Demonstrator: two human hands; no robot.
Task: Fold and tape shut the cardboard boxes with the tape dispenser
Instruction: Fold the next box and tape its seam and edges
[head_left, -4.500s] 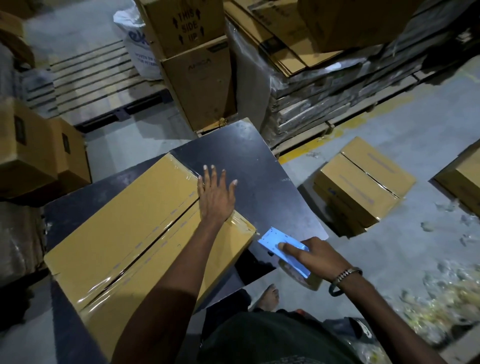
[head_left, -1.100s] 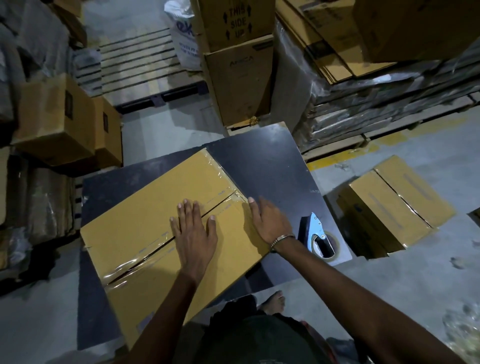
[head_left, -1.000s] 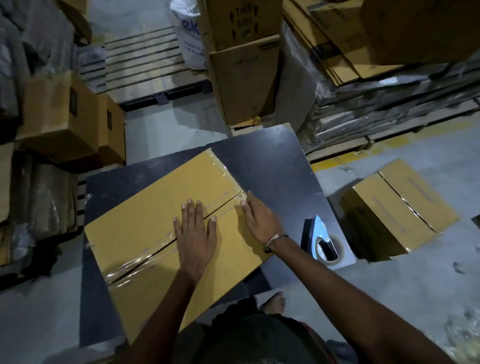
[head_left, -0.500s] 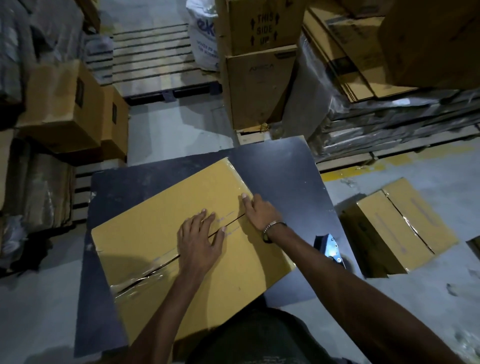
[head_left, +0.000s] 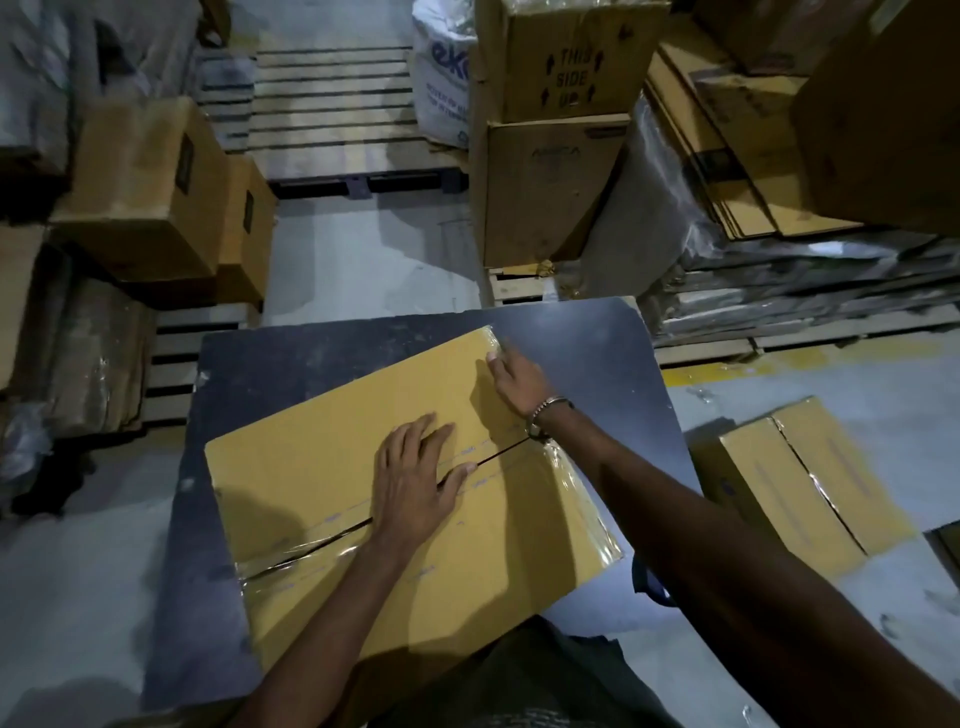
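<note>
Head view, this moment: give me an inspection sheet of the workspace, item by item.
Surface: dark table, scuffed, holding one box.
Job's things: cardboard box lies flat, clear tape along its centre seam; tape dispenser not visible.
Clutter: nothing seen on the table.
Hands: left hand flat on the seam; right hand presses tape at the box's far edge, fingers straight.
Cables: nothing seen.
Surroundings: taped box on the floor at right; stacked cartons and pallet beyond; flattened cardboard bundles at far right.

A bare wooden slatted pallet (head_left: 332, 109) lies on the grey concrete floor (head_left: 363, 260); a white printed sack (head_left: 441, 78) stands at its right end.
</note>
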